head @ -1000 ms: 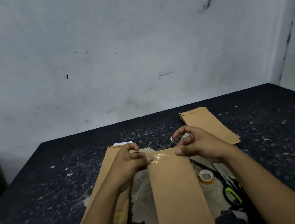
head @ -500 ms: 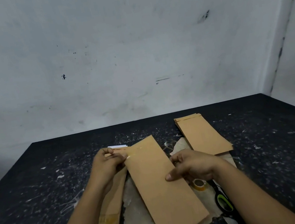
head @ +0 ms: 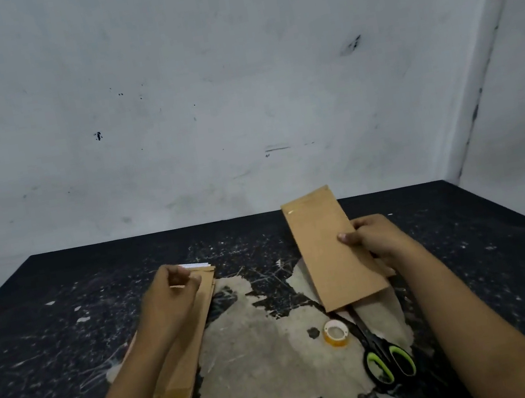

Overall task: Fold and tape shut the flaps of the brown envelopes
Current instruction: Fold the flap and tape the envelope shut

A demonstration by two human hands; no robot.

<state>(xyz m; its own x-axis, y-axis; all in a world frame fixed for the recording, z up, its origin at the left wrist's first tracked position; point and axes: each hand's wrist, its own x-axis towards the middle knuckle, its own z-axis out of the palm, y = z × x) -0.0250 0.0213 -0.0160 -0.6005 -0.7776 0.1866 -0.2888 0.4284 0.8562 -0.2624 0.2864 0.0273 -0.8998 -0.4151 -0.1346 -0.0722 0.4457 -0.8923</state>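
One view only, from the head. Shows the right hand (head: 374,242) gripping a brown envelope (head: 327,250) at its right edge, thumb on the near face and fingers behind, lifted off the black table (head: 68,335) and tilted with its far end up toward the wall. Shows a small shiny patch near that envelope's far left corner, possibly tape; hides the flap side, so cannot confirm the seal. Reads as a finished piece on its way to the right side, where a sliver of brown paper (head: 386,270) peeks out under the wrist; too little of it on view to say how many lie there.

Finds the left hand (head: 170,297) resting on the far end of the left stack (head: 184,361) of brown envelopes, fingers curled; cannot tell whether pinching the top one or only touching it. Shows white paper (head: 195,265) poking out at the stack's far end, so likely open flaps and several envelopes left to fold and tape.

Leaves the tape roll (head: 335,333) lying flat and untouched between the arms, just beside the green-handled scissors (head: 384,355). Suggests work partly done, next envelope not yet drawn out.
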